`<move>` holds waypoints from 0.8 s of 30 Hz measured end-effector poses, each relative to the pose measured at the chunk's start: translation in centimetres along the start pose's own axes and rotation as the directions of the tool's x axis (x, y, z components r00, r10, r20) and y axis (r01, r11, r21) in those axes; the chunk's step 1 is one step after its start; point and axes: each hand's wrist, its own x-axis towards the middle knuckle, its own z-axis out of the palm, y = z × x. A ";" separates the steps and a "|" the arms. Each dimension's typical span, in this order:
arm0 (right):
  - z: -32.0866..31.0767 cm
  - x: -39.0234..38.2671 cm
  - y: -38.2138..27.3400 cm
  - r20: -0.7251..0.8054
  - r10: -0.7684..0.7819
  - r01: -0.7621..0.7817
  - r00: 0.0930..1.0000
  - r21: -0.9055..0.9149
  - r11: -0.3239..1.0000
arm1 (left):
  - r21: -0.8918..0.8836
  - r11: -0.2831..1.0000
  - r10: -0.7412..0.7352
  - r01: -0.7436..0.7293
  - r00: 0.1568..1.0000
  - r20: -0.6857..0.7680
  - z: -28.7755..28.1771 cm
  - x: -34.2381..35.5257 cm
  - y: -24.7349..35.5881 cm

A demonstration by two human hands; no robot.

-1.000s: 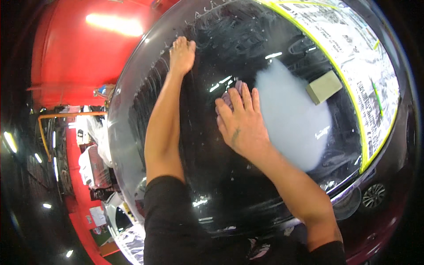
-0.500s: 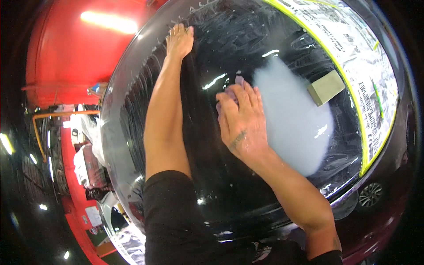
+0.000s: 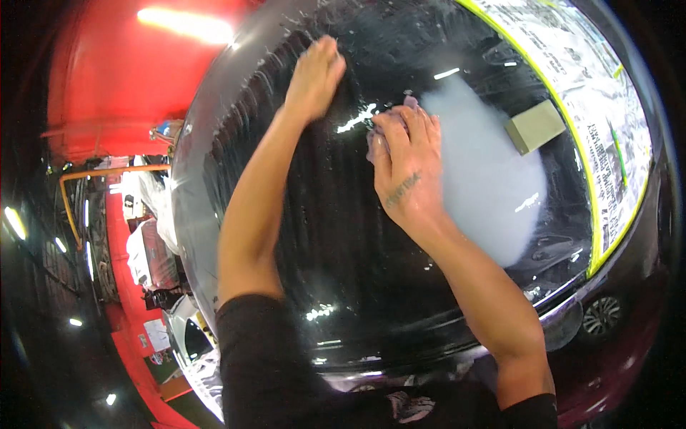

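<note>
My left hand (image 3: 315, 80) is motion-blurred over the upper left of a glossy black, smeared car panel (image 3: 337, 272); whether anything is under its bent fingers I cannot tell. My right hand (image 3: 409, 161) is closed on a crumpled pale purple cloth (image 3: 371, 149) against the panel. It sits beside a pale, cloudy dull patch (image 3: 489, 193) on the paint. A grey-green rectangular block (image 3: 534, 125) lies at that patch's upper right.
Yellow tape (image 3: 594, 243) edges printed paper masking (image 3: 614, 179) along the right. A car wheel (image 3: 601, 314) shows lower right. At left are a red wall (image 3: 121, 71), an orange rail (image 3: 114, 170) and white-covered items (image 3: 146, 257).
My left hand has moved upward, then to the right, and is now blurred. My right hand, on the cloth, has shifted up and to the right.
</note>
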 end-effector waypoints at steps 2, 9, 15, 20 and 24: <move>0.7 -0.1 -0.1 0.041 -0.051 0.052 0.998 -0.037 0.998 | 0.220 0.972 -0.077 0.077 0.997 -0.007 2.8 3.1 -4.8; -0.2 0.1 1.9 0.020 -0.042 0.045 0.999 -0.131 0.990 | -0.017 0.954 -0.274 0.298 0.897 0.348 -7.7 -17.5 16.0; -0.5 -0.1 1.6 0.097 -0.051 0.071 0.994 -0.221 0.973 | 0.048 0.953 -0.301 0.300 0.907 0.294 -4.9 -15.1 6.4; 1.0 -0.3 0.5 0.145 -0.141 0.168 0.979 -0.199 0.965 | 0.019 0.878 -0.479 0.479 0.877 0.025 0.5 -4.6 -10.9; -0.4 0.2 1.7 0.102 -0.140 0.161 0.985 -0.248 0.955 | -0.115 0.921 -0.355 0.372 0.924 0.141 -3.3 -14.6 1.2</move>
